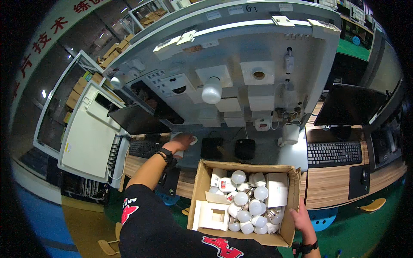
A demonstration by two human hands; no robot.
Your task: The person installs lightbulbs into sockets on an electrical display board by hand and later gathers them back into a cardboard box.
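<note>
Toward the middle left of the frame, the left hand point(183, 141) reaches out over the grey base of the display board point(275, 148), its forearm slanting up and rightward from the lower left. Palm down, fingers forward, it is right at a small round white piece point(194, 140); I cannot tell whether the fingers grasp it or merely rest beside it. The fingers partly cover that piece, so which way it points is unclear. A watch and a dark bead bracelet point(161, 157) circle this wrist.

At the lower right, the right hand point(302, 218) clasps the right side of a cardboard box point(294, 193), thumb at the edge, forearm rising from the bottom. The box sits in the lower centre, in front of the person's black shirt point(172, 234), its open top facing up and its longer axis running left to right (dipping slightly toward the right). Inside, white light bulbs point(241, 198) point in mixed directions. A white carton point(277, 189) at the box's upper right has its long axis up and down the frame.
</note>
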